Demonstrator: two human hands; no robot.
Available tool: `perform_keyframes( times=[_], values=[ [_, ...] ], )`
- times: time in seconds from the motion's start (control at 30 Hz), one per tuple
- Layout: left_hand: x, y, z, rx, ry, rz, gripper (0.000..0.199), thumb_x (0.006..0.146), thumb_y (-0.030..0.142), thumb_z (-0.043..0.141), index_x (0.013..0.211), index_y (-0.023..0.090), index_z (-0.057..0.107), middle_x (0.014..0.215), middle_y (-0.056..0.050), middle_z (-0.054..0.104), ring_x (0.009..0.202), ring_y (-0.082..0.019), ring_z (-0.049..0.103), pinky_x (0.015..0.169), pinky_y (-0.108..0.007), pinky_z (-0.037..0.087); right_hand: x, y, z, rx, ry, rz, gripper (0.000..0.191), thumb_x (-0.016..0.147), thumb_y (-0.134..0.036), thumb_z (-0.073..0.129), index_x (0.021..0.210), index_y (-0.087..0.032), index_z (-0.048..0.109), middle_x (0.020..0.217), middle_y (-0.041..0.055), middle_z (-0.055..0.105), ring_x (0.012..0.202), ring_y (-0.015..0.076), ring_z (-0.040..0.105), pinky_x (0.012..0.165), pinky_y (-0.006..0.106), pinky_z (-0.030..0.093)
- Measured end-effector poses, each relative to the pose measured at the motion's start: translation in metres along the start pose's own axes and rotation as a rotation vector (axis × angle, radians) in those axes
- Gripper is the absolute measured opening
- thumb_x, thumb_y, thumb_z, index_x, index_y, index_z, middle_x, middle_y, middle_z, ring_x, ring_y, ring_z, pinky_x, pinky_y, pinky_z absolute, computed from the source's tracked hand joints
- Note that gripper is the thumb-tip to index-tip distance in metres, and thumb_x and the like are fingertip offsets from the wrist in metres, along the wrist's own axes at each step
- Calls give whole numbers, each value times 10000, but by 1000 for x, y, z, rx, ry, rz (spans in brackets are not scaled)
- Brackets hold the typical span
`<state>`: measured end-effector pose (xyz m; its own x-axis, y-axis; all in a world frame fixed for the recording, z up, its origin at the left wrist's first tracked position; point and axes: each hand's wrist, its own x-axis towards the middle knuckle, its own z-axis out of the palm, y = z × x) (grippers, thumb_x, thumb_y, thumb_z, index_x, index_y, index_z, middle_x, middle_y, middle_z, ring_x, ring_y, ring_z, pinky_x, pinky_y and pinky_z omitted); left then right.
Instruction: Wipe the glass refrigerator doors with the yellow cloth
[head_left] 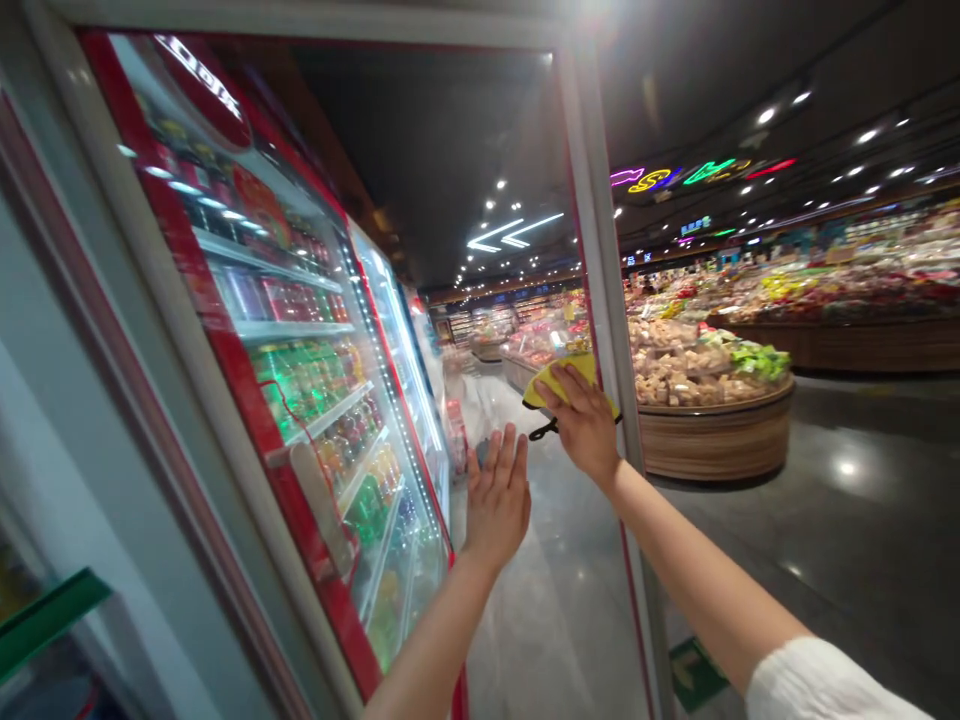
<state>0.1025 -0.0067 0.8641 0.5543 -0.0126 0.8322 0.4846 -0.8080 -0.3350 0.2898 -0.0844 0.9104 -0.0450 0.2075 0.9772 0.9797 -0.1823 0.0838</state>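
A framed glass door (pixel 611 300) stands in front of me, with a grey frame and a thin red inner edge. My right hand (pixel 585 425) presses a yellow cloth (pixel 559 380) with a dark edge against the glass near the right frame. A small black loop hangs below the cloth. To the left of it, my left hand (pixel 499 495) is raised at the glass, empty, its fingers stretched upward. Whether its palm touches the glass I cannot tell.
Lit drink shelves (pixel 300 330) with red edging show on the left, in or through the glass. A green shelf edge (pixel 52 620) is at lower left. Round wooden produce stands (pixel 712 440) are beyond the door on the right. A green floor sign (pixel 696 673) lies below.
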Motion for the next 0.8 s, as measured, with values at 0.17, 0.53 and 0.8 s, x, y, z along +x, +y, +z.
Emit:
perform_keyframes(
  times=[0.17, 0.53, 0.8],
  values=[
    [-3, 2, 4, 2, 8, 30, 811, 948, 160, 528, 1643, 182, 112, 1677, -122, 236, 1575, -263, 168, 1295, -552, 72, -54, 12, 5, -81, 51, 167, 563, 944, -88, 472, 1464, -293, 537, 1531, 107, 517, 1425, 294, 457, 1088, 467, 467],
    [25, 2, 10, -39, 29, 43, 821, 956, 162, 521, 1647, 207, 78, 1663, -120, 286, 1562, -271, 231, 1290, -558, 63, -1, 27, 9, -49, 79, 248, 598, 915, -80, 471, 1475, -282, 536, 1518, 137, 486, 1355, 299, 483, 1101, 470, 459],
    [23, -16, 4, 3, 72, 37, 745, 985, 212, 502, 1638, 164, 146, 1644, -137, 328, 1561, -271, 237, 1289, -542, 37, -20, 18, 16, 14, 180, 240, 657, 859, -15, 452, 1443, -297, 558, 1392, 122, 537, 1252, 303, 542, 1017, 530, 509]
  ],
)
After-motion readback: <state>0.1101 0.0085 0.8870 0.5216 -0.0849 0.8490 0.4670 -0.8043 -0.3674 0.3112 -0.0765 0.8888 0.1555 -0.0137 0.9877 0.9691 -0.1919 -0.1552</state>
